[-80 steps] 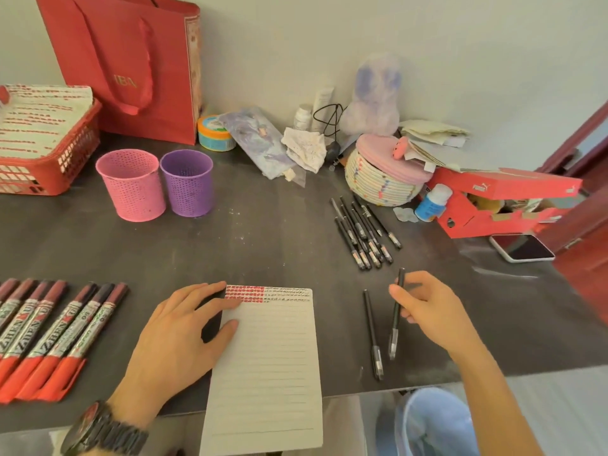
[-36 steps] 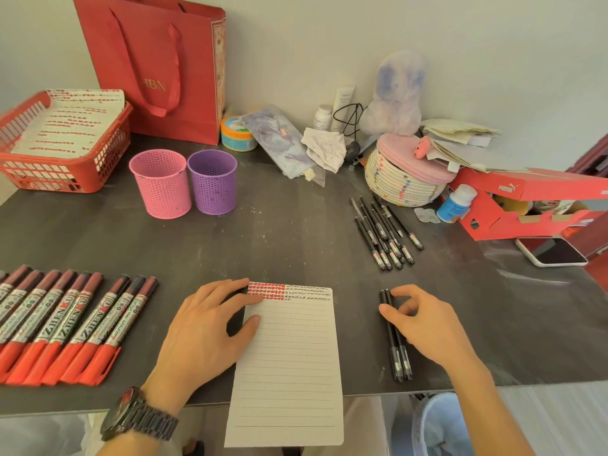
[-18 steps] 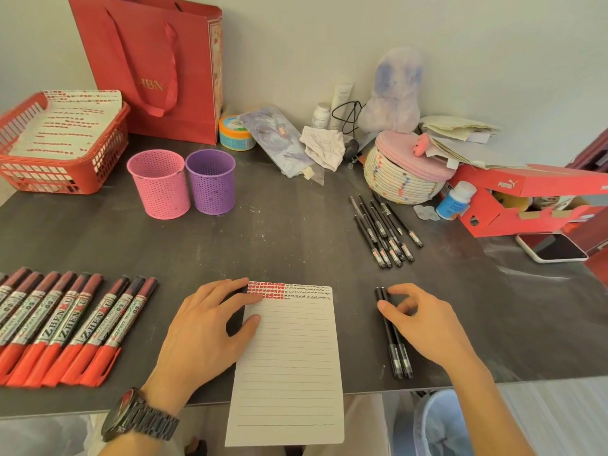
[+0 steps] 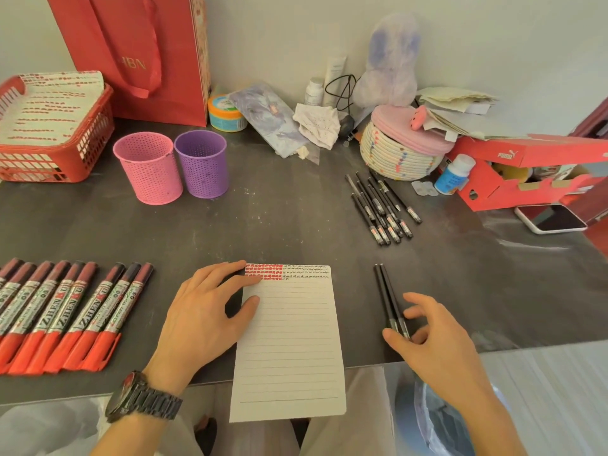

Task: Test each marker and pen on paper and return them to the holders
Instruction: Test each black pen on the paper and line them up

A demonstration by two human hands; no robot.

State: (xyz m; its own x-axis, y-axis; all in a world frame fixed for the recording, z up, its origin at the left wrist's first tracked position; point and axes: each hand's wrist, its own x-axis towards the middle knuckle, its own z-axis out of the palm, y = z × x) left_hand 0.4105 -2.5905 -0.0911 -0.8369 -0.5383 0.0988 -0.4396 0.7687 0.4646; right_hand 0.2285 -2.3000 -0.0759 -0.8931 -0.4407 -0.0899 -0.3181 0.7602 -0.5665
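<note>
A lined paper sheet (image 4: 289,340) with red and black test marks along its top lies at the table's front edge. My left hand (image 4: 197,317) rests flat on its left side. Two black pens (image 4: 385,297) lie side by side right of the sheet. My right hand (image 4: 437,350) touches their near ends, thumb on the left and fingers spread on the right. Several more black pens (image 4: 378,209) lie farther back. A row of red markers (image 4: 65,311) lies at the left. The pink holder (image 4: 148,169) and the purple holder (image 4: 202,164) stand side by side at the back left.
A red basket of used sheets (image 4: 49,126) and a red bag (image 4: 138,54) stand at the back left. A woven basket (image 4: 401,156), a red shoe box (image 4: 526,172) and a phone (image 4: 552,218) crowd the right. A lined bin (image 4: 434,422) sits below the table edge.
My right hand laid a pen beside the other one, pushed the two together, then slid back from their far ends to their near ends. My left hand stayed on the sheet.
</note>
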